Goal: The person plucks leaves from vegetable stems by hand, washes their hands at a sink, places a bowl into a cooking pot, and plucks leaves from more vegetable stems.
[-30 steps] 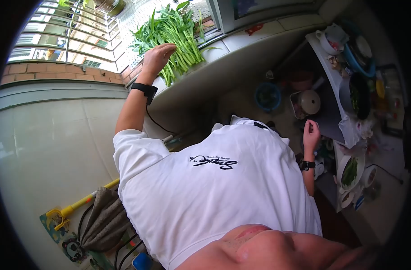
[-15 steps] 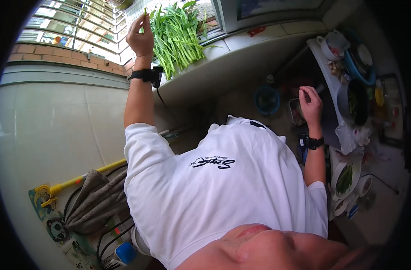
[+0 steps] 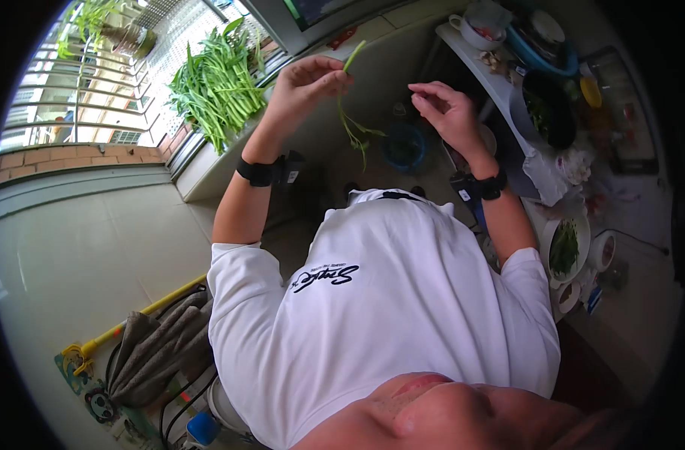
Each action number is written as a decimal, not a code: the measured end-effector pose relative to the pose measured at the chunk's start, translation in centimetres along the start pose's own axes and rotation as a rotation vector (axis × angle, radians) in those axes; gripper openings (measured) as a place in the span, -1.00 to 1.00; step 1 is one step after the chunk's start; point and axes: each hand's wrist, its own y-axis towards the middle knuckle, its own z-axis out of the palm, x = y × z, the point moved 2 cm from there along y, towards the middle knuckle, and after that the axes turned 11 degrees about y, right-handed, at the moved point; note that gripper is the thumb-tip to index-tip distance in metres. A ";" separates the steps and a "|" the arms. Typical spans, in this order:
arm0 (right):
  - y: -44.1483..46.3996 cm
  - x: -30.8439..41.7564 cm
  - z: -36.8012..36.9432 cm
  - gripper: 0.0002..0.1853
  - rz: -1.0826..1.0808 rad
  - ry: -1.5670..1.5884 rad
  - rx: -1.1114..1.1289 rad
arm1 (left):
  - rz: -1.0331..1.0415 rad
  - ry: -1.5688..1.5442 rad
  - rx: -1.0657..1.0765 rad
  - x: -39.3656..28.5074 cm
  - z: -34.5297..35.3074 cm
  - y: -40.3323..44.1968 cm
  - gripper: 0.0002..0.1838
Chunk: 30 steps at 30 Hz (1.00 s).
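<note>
A single green stem of water spinach (image 3: 347,120) is pinched at its upper end by the thumb and fingers of my left hand (image 3: 312,86). Its thin leafy end dangles below the hand. To the right of the stem, my right hand (image 3: 451,116) is raised with its fingers loosely bent and the thumb a little apart; nothing shows in it. A large pile of water spinach (image 3: 218,90) lies on the window ledge, left of my left hand.
Below the hands, a blue basin (image 3: 404,146) stands on the floor. On the right, a counter (image 3: 481,71) holds a white cup, a dark pot (image 3: 541,112) and a white bowl of greens (image 3: 566,247). Window bars (image 3: 72,105) and a yellow pole (image 3: 143,309) are on the left.
My left hand has come away from the pile, moving right with a stem in its fingers. My right hand has moved left and up towards it. The view has shifted.
</note>
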 end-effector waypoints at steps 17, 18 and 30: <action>-3.8 -1.9 -5.2 -0.87 0.167 0.045 -0.034 | -0.283 0.245 0.266 4.5 13.2 3.3 -0.80; -3.9 -1.8 -5.3 -0.88 0.148 0.015 -0.039 | -0.289 0.249 0.264 4.7 13.4 3.4 -0.79; -3.4 -2.5 -5.4 -0.93 0.013 -0.187 0.046 | -0.372 0.238 0.437 6.2 12.9 4.1 -0.77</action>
